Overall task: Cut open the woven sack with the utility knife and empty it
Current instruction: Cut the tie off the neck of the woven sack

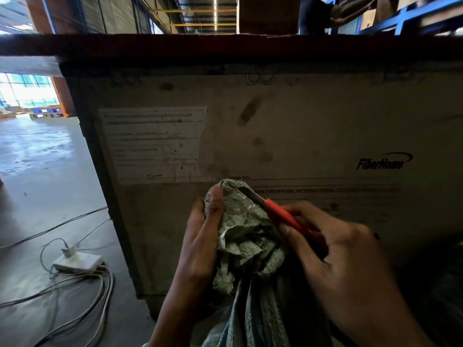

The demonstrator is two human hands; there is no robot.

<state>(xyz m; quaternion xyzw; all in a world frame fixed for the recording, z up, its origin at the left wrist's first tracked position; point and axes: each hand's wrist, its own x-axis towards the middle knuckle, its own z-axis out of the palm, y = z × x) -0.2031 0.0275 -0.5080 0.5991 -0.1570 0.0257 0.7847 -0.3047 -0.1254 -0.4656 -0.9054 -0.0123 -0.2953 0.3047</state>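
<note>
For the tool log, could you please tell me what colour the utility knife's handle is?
The utility knife handle is orange-red; the head view shows it.

Noted woven sack [245,236] at 6 o'clock as pale grey-green, with a fine criss-cross weave and a faint bluish tint lower down. Logged utility knife [285,216] at 5 o'clock with orange-red body and dull grey metal tip. Recorded carton [300,121] as dirty beige, blotched with dark smudges; black logo [383,162] at 3 o'clock; off-white label [152,144] at 10 o'clock, ruled with black lines of print. Marked dark red band [225,45] along carton top at 12 o'clock. Saw white power strip [79,262] at 8 o'clock, white and grey cables [82,296] at 7 o'clock, glossy grey floor [45,171] at 9 o'clock. Caught blue racking [406,18] at 1 o'clock and yellow rails [200,11] at 12 o'clock.
</note>
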